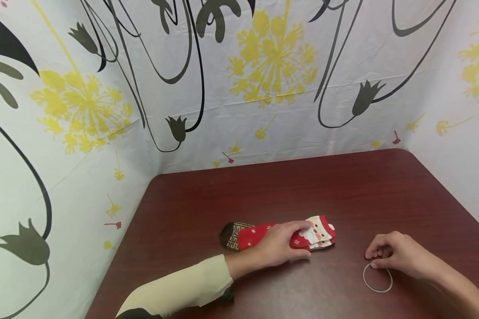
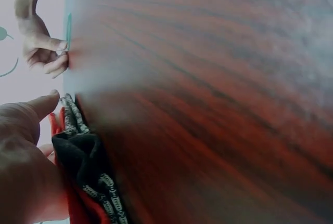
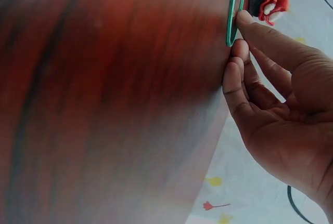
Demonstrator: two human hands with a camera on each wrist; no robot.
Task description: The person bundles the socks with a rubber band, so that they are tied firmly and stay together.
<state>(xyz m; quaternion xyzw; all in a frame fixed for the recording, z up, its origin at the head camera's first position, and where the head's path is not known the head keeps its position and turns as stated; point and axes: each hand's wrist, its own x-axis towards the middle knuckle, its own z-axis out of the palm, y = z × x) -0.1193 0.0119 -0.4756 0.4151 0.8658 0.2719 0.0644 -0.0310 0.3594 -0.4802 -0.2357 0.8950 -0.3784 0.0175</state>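
Observation:
A red sock bundle [image 1: 255, 235] with a Santa face cuff and a dark patterned end lies on the table. Over its middle rests my left hand [image 1: 277, 246], thumb along the near side and fingers across the top; in the left wrist view the hand [image 2: 26, 151] is beside the dark and red fabric [image 2: 86, 156]. My right hand [image 1: 403, 257] pinches the edge of a thin round band [image 1: 378, 291] at the table. The right wrist view shows the band [image 3: 230, 26] as green, at the thumb and fingertips of the right hand [image 3: 286, 89].
The dark red-brown table [image 1: 183, 195] has rounded far corners. Behind it and at both sides hangs white cloth [image 1: 211, 110] with yellow, grey and black plant prints. A small dark object [image 1: 226, 296] is partly visible below the left sleeve.

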